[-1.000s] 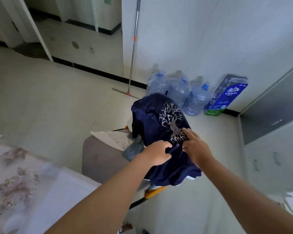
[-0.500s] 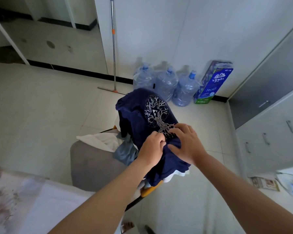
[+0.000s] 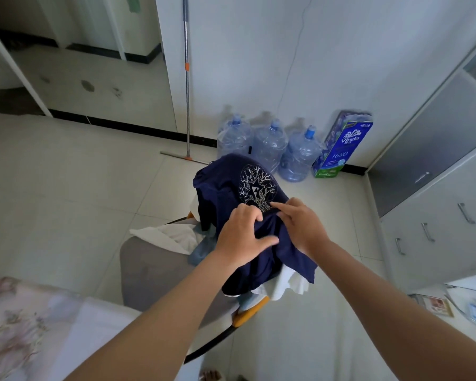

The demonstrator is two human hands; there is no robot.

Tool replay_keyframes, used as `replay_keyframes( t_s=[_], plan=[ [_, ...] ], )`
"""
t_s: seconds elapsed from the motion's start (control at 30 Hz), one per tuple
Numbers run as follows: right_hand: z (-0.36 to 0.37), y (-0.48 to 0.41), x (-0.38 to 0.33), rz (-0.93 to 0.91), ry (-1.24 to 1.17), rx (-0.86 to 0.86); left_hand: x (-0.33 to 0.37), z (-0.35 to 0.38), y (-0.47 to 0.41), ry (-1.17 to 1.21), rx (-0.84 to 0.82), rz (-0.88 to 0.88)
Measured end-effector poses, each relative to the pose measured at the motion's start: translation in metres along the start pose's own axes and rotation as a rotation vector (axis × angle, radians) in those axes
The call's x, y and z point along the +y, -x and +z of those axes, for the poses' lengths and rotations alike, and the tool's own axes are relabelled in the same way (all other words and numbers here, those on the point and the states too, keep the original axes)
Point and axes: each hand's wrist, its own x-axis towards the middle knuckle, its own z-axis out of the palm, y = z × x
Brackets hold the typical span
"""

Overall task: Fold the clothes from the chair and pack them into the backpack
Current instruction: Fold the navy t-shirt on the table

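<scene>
My left grip (image 3: 242, 235) rests on the navy T-shirt (image 3: 231, 185), fingers curled down into a fold of the cloth and thumb spread out to the side. My right grip (image 3: 302, 226) is just beside it on the same shirt. Its forefinger lies stretched flat across the lower edge of the pale tree print (image 3: 257, 187); I cannot tell whether the thumb pinches any cloth beneath.

The shirt hangs draped over the back of the chair (image 3: 149, 270), print side up, its hem falling past the right side. A white cloth (image 3: 289, 284) pokes out from under that hem. On the grey seat, to the left of the shirt, lie a white garment (image 3: 171, 235) and a pale blue one (image 3: 201, 248), touching each other.

Behind the chair, against the wall, stand three water jugs (image 3: 267, 144) in a row with a blue tissue pack (image 3: 344, 144) just beside them and a long-handled mop (image 3: 187, 78) leaning to their left. A bed with a flowered sheet (image 3: 17, 325) sits at my lower left.
</scene>
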Motion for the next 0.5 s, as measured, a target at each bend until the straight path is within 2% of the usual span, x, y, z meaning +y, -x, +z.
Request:
replay_keyframes(
  t_s=[0.1, 0.17, 0.23, 0.3, 0.4, 0.43, 0.5],
  plan=[
    [-0.009, -0.015, -0.015, 0.121, -0.203, 0.003, 0.000, 0.009, 0.002, -0.080, -0.039, 0.020],
    [-0.010, -0.022, -0.023, 0.139, -0.309, 0.007, 0.002, 0.012, -0.004, 0.059, -0.009, -0.023],
    [-0.011, -0.026, -0.027, 0.128, -0.314, 0.007, 0.006, 0.005, -0.013, 0.201, 0.035, -0.115],
    [-0.014, -0.025, -0.022, 0.116, -0.204, -0.037, 0.009, -0.011, -0.023, 0.280, 0.095, -0.242],
    [-0.011, -0.021, -0.003, 0.113, 0.289, -0.212, 0.004, -0.043, -0.035, 0.341, 0.206, -0.333],
    [-0.009, -0.022, 0.002, 0.133, 0.357, -0.200, 0.001, -0.054, -0.038, 0.345, 0.238, -0.330],
    [-0.007, -0.026, -0.003, 0.178, 0.224, -0.063, -0.007, -0.075, -0.042, 0.311, 0.231, -0.301]
  ],
)
